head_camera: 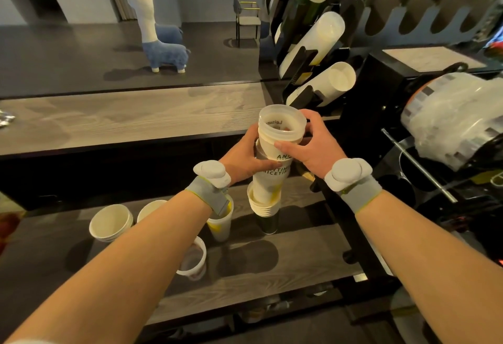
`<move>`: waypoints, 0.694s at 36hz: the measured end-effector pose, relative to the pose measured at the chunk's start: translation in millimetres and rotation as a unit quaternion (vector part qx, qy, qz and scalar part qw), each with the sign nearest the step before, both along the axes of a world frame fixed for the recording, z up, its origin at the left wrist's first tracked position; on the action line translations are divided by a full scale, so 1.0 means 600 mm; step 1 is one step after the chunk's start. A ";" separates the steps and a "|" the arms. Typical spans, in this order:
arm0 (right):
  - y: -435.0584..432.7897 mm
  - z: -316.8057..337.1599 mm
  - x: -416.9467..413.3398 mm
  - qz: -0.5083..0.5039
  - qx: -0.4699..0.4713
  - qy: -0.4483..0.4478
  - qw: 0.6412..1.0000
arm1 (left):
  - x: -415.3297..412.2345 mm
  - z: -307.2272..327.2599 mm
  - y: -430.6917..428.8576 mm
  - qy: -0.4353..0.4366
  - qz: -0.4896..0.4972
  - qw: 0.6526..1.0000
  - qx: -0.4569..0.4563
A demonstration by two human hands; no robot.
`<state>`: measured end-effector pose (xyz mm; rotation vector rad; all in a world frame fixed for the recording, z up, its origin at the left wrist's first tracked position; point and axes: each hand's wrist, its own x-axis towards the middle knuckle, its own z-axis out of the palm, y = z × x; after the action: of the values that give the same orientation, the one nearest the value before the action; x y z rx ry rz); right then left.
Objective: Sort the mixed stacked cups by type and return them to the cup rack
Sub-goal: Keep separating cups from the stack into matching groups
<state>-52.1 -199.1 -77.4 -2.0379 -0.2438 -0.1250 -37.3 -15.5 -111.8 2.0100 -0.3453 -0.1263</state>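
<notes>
- While I hold the mixed stack [269,177] upright over the lower worktop [299,270], my left hand [242,157] wraps its printed paper body, fingers closed round it, to keep the column steady.
- My right hand [310,143] has its fingers closed on the translucent plastic cup [280,125] nested at the top of the stack; gripping near the rim looks like the way to pull it free without crushing it.
- I judge the step in hand to be separating this plastic cup from the paper ones below, since the two types do not belong in the same slot.
- At the foot of the stack sits a bunch of rims on a dark cup [269,221]; whether the held part is lifted clear of them I cannot tell.
- On the worktop to the left stand sorted groups: white paper cups [110,223], a yellow-marked cup [220,225] partly hidden by my wrist, and a clear plastic cup [194,260] nearer me, so sorting seems partly done.
- Up and to the right, the cup rack [304,71] already holds slanted rows of white cups [340,78], open ends toward me, well within reach for returning each sorted pile.
- Tight nesting could make the plastic cup drag a paper one with it.
</notes>
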 end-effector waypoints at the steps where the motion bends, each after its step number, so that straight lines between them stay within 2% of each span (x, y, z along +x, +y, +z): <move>1: 0.000 0.000 0.001 -0.001 -0.001 0.000 1.000 | 0.000 0.001 -0.001 -0.001 0.000 1.000 -0.001; 15: -0.001 0.083 0.017 0.015 -0.012 -0.027 0.999 | 0.020 0.070 0.007 -0.025 0.001 0.998 -0.058; 25: 0.037 0.149 0.024 0.062 0.003 -0.038 0.997 | 0.012 0.143 0.060 -0.049 0.006 0.997 -0.058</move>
<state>-37.7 -177.1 11.9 -2.0091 -0.4170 -0.1262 -30.0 20.6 -26.0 1.9062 -0.3935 0.0002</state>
